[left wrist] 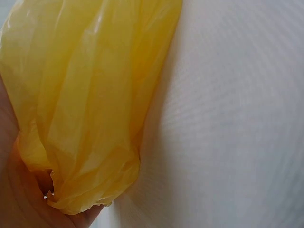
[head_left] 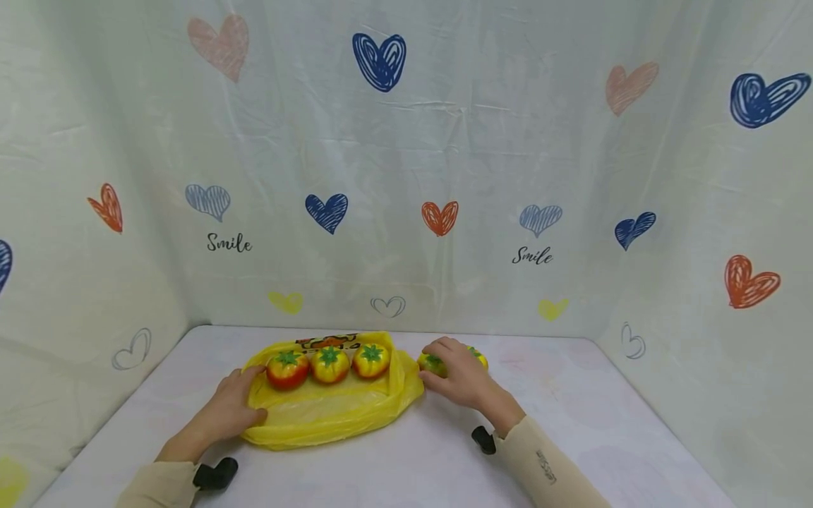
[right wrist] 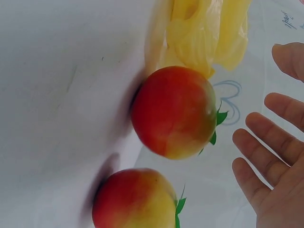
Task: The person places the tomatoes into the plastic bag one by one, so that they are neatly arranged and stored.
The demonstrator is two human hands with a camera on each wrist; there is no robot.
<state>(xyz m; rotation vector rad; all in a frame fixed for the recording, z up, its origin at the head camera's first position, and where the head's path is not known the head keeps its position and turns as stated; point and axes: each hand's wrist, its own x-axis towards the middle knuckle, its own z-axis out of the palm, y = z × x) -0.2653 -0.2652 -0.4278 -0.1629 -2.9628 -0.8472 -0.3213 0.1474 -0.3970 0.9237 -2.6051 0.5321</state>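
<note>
Fingers point(right wrist: 262, 153) of my right hand point(head_left: 466, 376) are sitting wide apart, holding nothing, with a gap showing between them and the two tomatoes point(right wrist: 173, 114). Those two are resting on the pale surface point(head_left: 356, 476), just past the right end of the yellow bag point(head_left: 330, 425). One is sitting right by that end, and I cannot tell if they are touching. My left hand point(head_left: 230, 406) is holding the bag's left end, its fingers lying at the far part of the rim and its thumb at the near part. Three more tomatoes point(head_left: 329, 366) are sitting in a row in the bag's wide mouth, close to the back. A strip of yellow is lying in front of them, giving room up to the crinkly front rim. Lots of surface is stretching from the two tomatoes to the right edge, and more is running along the front. Behind the bag, hardly any is showing before the back edge, where a sheet with hearts point(head_left: 406, 166) is hanging.
</note>
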